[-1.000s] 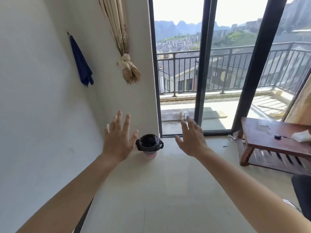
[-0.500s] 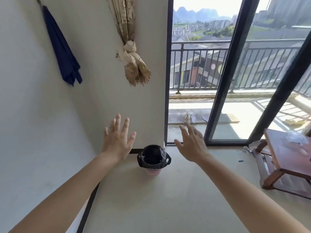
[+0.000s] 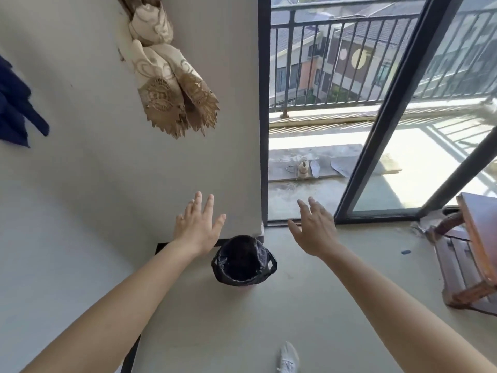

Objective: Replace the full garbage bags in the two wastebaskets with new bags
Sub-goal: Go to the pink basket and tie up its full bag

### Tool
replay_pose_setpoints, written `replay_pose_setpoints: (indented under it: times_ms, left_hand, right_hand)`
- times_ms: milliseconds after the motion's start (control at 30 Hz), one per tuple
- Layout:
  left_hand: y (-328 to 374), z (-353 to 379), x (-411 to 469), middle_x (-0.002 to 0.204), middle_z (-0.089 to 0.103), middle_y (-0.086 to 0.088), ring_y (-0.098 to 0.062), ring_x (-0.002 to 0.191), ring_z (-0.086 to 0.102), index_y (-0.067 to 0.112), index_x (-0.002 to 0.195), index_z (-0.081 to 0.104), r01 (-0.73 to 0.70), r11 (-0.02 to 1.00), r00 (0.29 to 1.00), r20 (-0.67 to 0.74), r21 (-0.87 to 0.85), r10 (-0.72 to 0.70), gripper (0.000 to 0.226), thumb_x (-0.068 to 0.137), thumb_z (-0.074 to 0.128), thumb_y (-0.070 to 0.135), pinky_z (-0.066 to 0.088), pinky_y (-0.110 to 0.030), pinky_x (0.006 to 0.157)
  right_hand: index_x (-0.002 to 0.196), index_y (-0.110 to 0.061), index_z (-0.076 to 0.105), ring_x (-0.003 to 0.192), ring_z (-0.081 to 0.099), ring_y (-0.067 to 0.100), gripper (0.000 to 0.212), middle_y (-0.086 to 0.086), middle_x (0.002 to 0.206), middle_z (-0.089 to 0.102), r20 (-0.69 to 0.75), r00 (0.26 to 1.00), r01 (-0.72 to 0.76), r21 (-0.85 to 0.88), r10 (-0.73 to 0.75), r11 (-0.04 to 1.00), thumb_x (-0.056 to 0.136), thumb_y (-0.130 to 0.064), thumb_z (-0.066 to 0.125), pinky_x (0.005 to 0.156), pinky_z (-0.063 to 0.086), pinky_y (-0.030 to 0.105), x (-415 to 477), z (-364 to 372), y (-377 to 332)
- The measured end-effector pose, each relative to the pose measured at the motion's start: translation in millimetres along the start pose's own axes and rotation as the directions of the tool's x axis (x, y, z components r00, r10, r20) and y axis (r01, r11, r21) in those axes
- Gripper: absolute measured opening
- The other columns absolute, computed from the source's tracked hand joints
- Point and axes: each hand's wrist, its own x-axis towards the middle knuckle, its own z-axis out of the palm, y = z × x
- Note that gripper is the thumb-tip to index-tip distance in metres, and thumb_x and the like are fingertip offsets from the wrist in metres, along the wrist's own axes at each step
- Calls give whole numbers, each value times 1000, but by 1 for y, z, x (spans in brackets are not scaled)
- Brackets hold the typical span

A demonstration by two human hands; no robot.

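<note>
A small wastebasket stands on the floor near the wall corner, lined with a black garbage bag [image 3: 244, 262] whose handles hang over the rim at both sides. The basket's body is almost hidden under the bag. My left hand [image 3: 197, 227] is stretched out above and to the left of it, fingers spread, holding nothing. My right hand [image 3: 314, 230] reaches forward to the right of the basket, also open and empty. Neither hand touches the bag. Only one wastebasket is in view.
White wall on the left with a tied beige curtain [image 3: 169, 84] and a dark blue cloth [image 3: 16, 109]. Glass sliding door frame [image 3: 263, 130] ahead, balcony beyond. A wooden table [image 3: 473, 251] stands at right. A white shoe [image 3: 287, 359] shows at the bottom.
The view has moved closer to the wastebasket and tilted down; the basket now sits lower and nearer, between my outstretched hands. Both hands stay open.
</note>
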Motion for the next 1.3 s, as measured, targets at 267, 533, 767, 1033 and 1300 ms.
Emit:
replay_pose_setpoints:
  times_ms: [267,533,767,1033,1300]
  left_hand:
    - [-19,27,127,165,-3,-5,-26,150,9,27,157,4,18,998,996,88,-52,-13,69,99,22,59,18,-49,117]
    - [-84,226,221,163,17,-9,-27,149,17,19,156,16,133,970,972,219,-205,-87,68,99,27,55,18,-45,118]
    - [-143,493,253,163,15,-10,-25,149,15,15,155,14,327,889,929,279,-321,-241,68,100,35,49,19,-43,118]
    - [-205,690,310,151,39,-8,-27,139,37,15,148,34,484,609,857,198,-628,-476,79,89,42,66,29,-43,114]
    - [-204,740,360,88,59,0,-27,89,54,7,93,52,355,451,794,10,-819,-608,47,92,41,53,39,-35,76]
  right_hand:
    - [156,-15,20,150,16,31,69,16,162,17,188,980,-73,9,70,997,99,-50,40,120,18,48,116,57,-8]
    - [154,-17,26,144,27,33,67,15,158,28,248,928,-296,33,279,955,98,-49,44,114,29,48,169,230,18]
    - [154,-16,25,141,31,33,78,13,154,34,346,846,-461,90,406,883,94,-61,44,112,28,47,198,491,65]
    - [157,-17,16,147,25,30,112,12,159,27,365,749,-661,471,553,584,75,-88,42,120,20,49,242,696,103]
    - [89,-18,74,87,73,20,60,1,89,77,280,872,-453,772,402,446,64,-72,63,88,58,43,318,744,116]
